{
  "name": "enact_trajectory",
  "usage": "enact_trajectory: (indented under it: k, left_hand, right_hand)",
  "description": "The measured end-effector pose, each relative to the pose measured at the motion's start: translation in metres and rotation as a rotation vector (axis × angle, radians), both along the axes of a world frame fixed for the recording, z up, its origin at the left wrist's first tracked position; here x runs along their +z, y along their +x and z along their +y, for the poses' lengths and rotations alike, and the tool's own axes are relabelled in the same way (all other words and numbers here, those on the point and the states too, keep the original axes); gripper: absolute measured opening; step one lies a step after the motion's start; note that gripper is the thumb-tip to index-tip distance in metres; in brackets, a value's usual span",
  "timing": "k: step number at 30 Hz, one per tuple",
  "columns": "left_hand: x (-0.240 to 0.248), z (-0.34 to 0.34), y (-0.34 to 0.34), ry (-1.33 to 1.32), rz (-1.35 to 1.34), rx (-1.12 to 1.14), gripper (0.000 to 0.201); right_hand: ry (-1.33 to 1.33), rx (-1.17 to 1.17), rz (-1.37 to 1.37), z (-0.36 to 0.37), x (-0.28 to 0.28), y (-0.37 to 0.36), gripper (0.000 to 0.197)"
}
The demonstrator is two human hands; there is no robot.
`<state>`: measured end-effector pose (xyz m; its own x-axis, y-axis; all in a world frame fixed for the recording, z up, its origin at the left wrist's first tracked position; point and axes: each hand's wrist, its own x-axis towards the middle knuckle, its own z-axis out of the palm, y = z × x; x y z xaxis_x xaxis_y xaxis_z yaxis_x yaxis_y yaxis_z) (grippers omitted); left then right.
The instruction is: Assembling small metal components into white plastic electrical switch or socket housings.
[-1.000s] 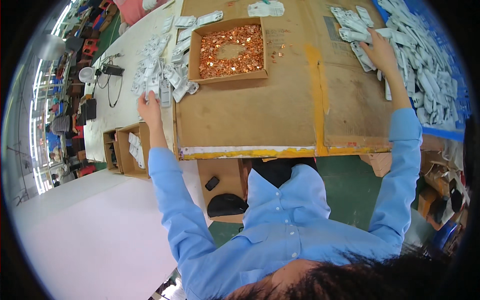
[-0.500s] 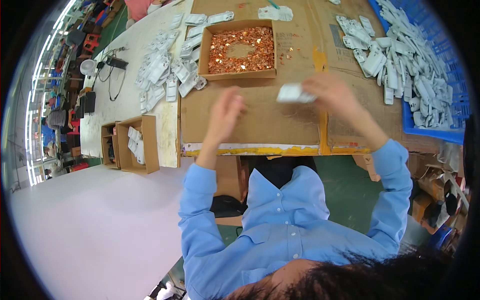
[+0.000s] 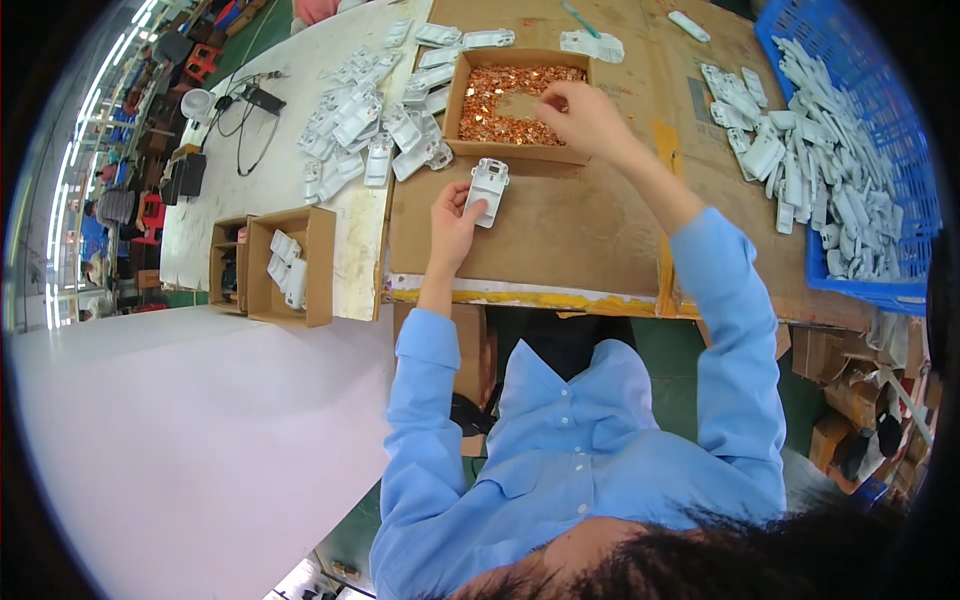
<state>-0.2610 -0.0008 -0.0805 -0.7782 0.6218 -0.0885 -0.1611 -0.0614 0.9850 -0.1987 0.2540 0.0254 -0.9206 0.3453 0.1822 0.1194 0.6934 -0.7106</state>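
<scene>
- Watching from afar, with the middle of my view as the clock's centre, I saw the left hand (image 3: 453, 225) between eleven and twelve o'clock, its grip narrow, a white casing (image 3: 489, 183) pinched between thumb and fingers.
- I had that casing at twelve o'clock, on the near side of an open cardboard box (image 3: 520, 151), its cut-out end farthest from the person; I could not tell whether it touched the cardboard sheet (image 3: 550, 225) beneath.
- The right hand (image 3: 585, 118), at one o'clock, reached over the box's three o'clock side, thumb and fingertips drawn narrowly together above the copper-coloured bits (image 3: 484, 105); I could not make out whether it held one.
- Those bits lay thickly around a barer patch in the middle of the box.
- At eleven o'clock I had a heap of white casings (image 3: 350, 115), mostly on the pale tabletop (image 3: 350, 240), some beside the box.
- Between two and three o'clock, a blue basket (image 3: 868, 286) held many like casings, which spread onto the cardboard sheet.
- At nine o'clock I saw a smaller box (image 3: 320, 265) with a few white casings inside.
</scene>
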Motion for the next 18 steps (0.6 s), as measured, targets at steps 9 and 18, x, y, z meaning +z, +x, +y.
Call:
enact_trajectory:
  k: [9, 18]
  left_hand:
    - [0.002, 0.000, 0.008, 0.087, -0.039, 0.098, 0.059]
    - [0.000, -0.003, 0.008, 0.098, -0.042, 0.124, 0.058]
  right_hand:
    - [0.085, -0.116, -0.532, 0.013, -0.036, -0.114, 0.030]
    - [0.093, -0.111, -0.615, 0.007, -0.036, -0.120, 0.035]
